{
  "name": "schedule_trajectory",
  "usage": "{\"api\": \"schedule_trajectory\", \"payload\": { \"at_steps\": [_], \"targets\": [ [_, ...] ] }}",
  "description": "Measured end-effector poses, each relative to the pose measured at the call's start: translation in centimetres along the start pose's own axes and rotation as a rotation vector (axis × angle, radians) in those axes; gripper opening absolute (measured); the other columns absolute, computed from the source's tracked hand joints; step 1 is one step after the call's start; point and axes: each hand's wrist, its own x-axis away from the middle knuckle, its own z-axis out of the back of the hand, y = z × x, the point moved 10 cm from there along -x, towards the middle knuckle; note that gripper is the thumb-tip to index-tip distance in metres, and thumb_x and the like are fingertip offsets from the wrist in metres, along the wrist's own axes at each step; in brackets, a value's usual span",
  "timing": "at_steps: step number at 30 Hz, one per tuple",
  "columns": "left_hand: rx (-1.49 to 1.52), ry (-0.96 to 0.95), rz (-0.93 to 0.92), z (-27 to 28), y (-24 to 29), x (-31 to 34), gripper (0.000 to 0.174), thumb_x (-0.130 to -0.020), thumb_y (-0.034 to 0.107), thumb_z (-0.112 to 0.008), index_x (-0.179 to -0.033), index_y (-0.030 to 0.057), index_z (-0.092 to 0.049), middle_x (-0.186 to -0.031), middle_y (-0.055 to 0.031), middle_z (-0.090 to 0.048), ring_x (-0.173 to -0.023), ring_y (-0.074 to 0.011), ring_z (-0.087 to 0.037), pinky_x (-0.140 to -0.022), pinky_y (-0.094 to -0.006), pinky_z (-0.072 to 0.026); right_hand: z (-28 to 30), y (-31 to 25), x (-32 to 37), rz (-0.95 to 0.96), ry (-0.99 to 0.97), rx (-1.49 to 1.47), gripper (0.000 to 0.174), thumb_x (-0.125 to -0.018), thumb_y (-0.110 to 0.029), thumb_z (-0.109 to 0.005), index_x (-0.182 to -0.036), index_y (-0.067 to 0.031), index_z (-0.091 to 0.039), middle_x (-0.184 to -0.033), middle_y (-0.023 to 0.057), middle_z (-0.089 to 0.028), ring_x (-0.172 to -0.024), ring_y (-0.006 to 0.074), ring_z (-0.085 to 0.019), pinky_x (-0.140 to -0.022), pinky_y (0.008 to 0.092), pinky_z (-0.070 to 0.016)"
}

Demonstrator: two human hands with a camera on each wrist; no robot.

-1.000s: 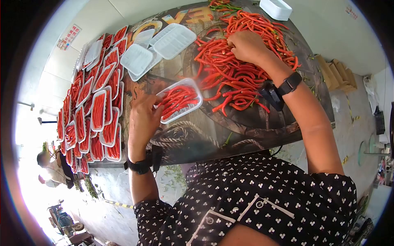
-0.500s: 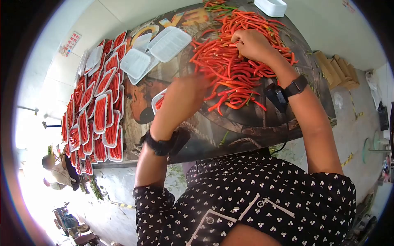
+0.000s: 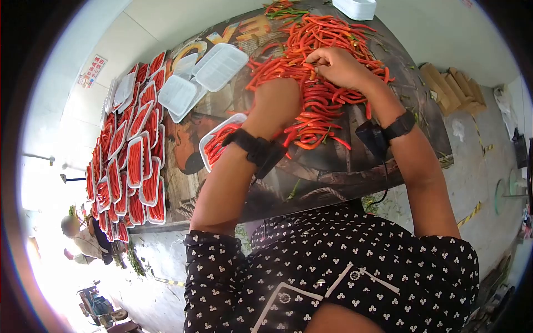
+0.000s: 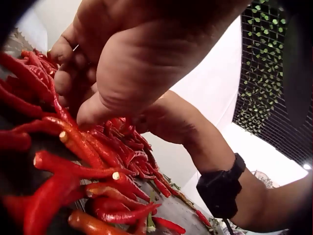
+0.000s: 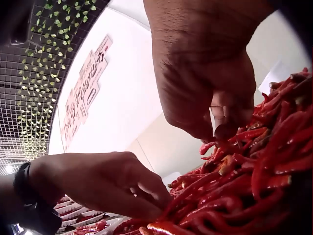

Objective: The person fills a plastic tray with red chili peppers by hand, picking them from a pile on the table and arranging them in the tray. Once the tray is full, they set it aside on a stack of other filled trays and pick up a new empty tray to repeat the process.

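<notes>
A heap of red chili peppers (image 3: pixel 322 116) spreads over the table. At its near left side my left hand (image 3: pixel 277 105) reaches in, back of the hand up. The left wrist view shows its thumb and curled fingers pinching a red chili (image 4: pixel 61 107). My right hand (image 3: pixel 341 67) is farther into the heap, with thumb and fingertips pinching a chili (image 5: pixel 208 147) in the right wrist view. Partly hidden behind my left forearm is a white tray (image 3: pixel 240 117) part filled with red chilies.
Bare white trays (image 3: pixel 177 95) lie at the table's back left. Many chili-filled trays (image 3: pixel 135 161) are piled along the left edge. More white trays (image 3: pixel 355 8) are stacked at the far edge, near some green chilies (image 3: pixel 291 14). Folded cardboard (image 3: pixel 449 94) stands beyond the right edge.
My left hand has left the part-filled tray and moved right and away into the chili heap. The right hand stays in the heap, shifting only slightly.
</notes>
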Motion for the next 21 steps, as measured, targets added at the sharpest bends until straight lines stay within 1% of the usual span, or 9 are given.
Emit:
{"api": "schedule_trajectory", "payload": {
  "at_steps": [1, 4, 9, 11, 15, 17, 18, 20, 21],
  "targets": [
    [0.018, 0.028, -0.006, 0.0, 0.1, -0.2, 0.033, -0.083, 0.034, -0.061, -0.084, 0.0019, -0.069, -0.087, -0.0218, -0.068, -0.084, -0.0380, -0.068, -0.071, -0.0472, -0.0542, -0.2, 0.5, -0.1, -0.013, -0.017, -0.119, 0.029, -0.091, -0.004, -0.052, -0.119, 0.0029, -0.059, -0.089, 0.0079, -0.066, -0.075, 0.0139, -0.063, -0.069, 0.0291, -0.0485],
    [0.043, 0.053, -0.001, 0.1, 0.4, -0.3, 0.035, -0.083, 0.036, -0.062, -0.083, 0.0020, -0.069, -0.086, -0.0217, -0.068, -0.083, -0.0376, -0.068, -0.071, -0.0469, -0.0542, -0.5, 0.2, 0.7, -0.088, -0.105, -0.327, 0.034, -0.092, -0.003, -0.050, -0.125, 0.0018, -0.056, -0.089, 0.0039, -0.062, -0.078, 0.0106, -0.061, -0.069, 0.0255, -0.0477],
    [0.054, 0.016, 0.005, -0.8, 0.6, -0.9, 0.034, -0.082, 0.036, -0.062, -0.085, 0.0025, -0.070, -0.086, -0.0207, -0.068, -0.084, -0.0373, -0.067, -0.071, -0.0472, -0.0539, -0.2, -1.5, 1.5, -0.048, -0.109, -0.443, 0.038, -0.092, -0.004, -0.049, -0.130, -0.0015, -0.053, -0.082, -0.0001, -0.057, -0.076, 0.0081, -0.058, -0.068, 0.0236, -0.0462],
    [0.071, -0.007, 0.011, -0.7, 1.1, -0.8, 0.025, -0.075, 0.023, -0.069, -0.091, 0.0036, -0.070, -0.091, -0.0152, -0.070, -0.089, -0.0322, -0.069, -0.073, -0.0442, -0.0561, -0.3, -1.9, 1.7, -0.034, -0.121, -0.476, 0.040, -0.092, -0.005, -0.048, -0.131, -0.0025, -0.053, -0.082, -0.0009, -0.057, -0.075, 0.0078, -0.057, -0.068, 0.0235, -0.0461],
    [0.098, 0.005, 0.030, -1.1, 0.1, -0.9, 0.024, -0.072, 0.021, -0.070, -0.090, 0.0046, -0.070, -0.092, -0.0159, -0.069, -0.088, -0.0316, -0.068, -0.072, -0.0435, -0.0551, -0.2, -1.2, 2.0, -0.105, -0.096, -0.573, 0.035, -0.091, -0.005, -0.050, -0.125, -0.0036, -0.056, -0.083, -0.0011, -0.057, -0.074, 0.0079, -0.057, -0.069, 0.0234, -0.0468],
    [0.404, 0.111, -0.164, -0.9, -0.5, -0.8, 0.022, -0.073, 0.019, -0.068, -0.088, 0.0038, -0.069, -0.091, -0.0168, -0.068, -0.086, -0.0316, -0.067, -0.071, -0.0424, -0.0531, 0.1, -0.9, 2.1, -0.120, -0.063, -0.575, 0.032, -0.090, -0.005, -0.051, -0.121, -0.0035, -0.057, -0.082, -0.0012, -0.057, -0.074, 0.0080, -0.057, -0.069, 0.0235, -0.0471],
    [0.405, 0.111, -0.164, -0.6, -1.0, -0.5, 0.022, -0.073, 0.019, -0.068, -0.088, 0.0038, -0.069, -0.091, -0.0168, -0.068, -0.086, -0.0316, -0.067, -0.071, -0.0424, -0.0531, 0.4, -0.8, 2.2, -0.123, -0.046, -0.577, 0.028, -0.090, -0.006, -0.052, -0.118, -0.0033, -0.058, -0.083, -0.0008, -0.058, -0.074, 0.0082, -0.057, -0.068, 0.0241, -0.0475],
    [0.498, 0.087, -0.118, 0.3, -2.3, 0.4, 0.027, -0.082, 0.023, -0.067, -0.098, 0.0026, -0.071, -0.083, -0.0109, -0.069, -0.073, -0.0207, -0.066, -0.067, -0.0326, -0.0506, 0.6, -0.6, 2.4, -0.129, -0.032, -0.578, 0.025, -0.090, -0.006, -0.053, -0.114, -0.0031, -0.059, -0.083, -0.0005, -0.059, -0.075, 0.0084, -0.057, -0.068, 0.0247, -0.0479],
    [0.499, 0.087, -0.116, 0.7, -2.8, 0.9, 0.027, -0.082, 0.023, -0.067, -0.098, 0.0026, -0.071, -0.083, -0.0109, -0.069, -0.073, -0.0207, -0.066, -0.067, -0.0326, -0.0506, 0.7, -0.3, 2.5, -0.145, -0.020, -0.510, 0.024, -0.090, -0.006, -0.054, -0.113, -0.0028, -0.059, -0.086, 0.0006, -0.059, -0.075, 0.0087, -0.058, -0.068, 0.0258, -0.0488]
  ]
}}
